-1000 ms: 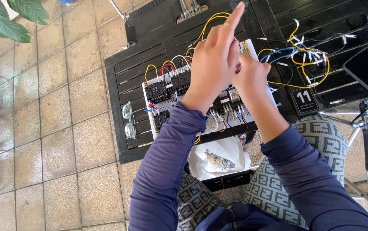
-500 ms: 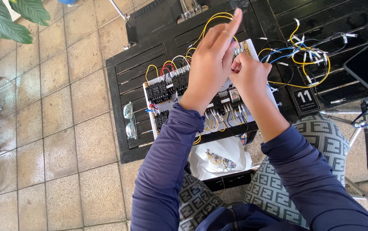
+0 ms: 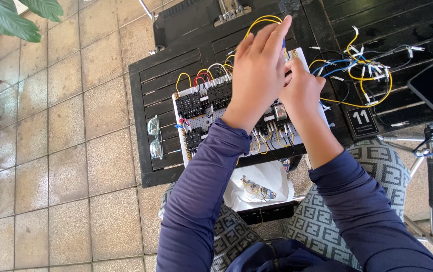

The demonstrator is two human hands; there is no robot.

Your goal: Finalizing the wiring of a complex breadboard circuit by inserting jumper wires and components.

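head view: a white wiring board with black relay blocks is seen lying on a black slatted table. the left hand is spread over the board's middle, fingers pointing to 12 o'clock. the right hand is pressed against it at 3 o'clock, fingers curled; what is pinched cannot be told. eyeglasses are seen at 9 o'clock of the board, loose wires at 3 o'clock.
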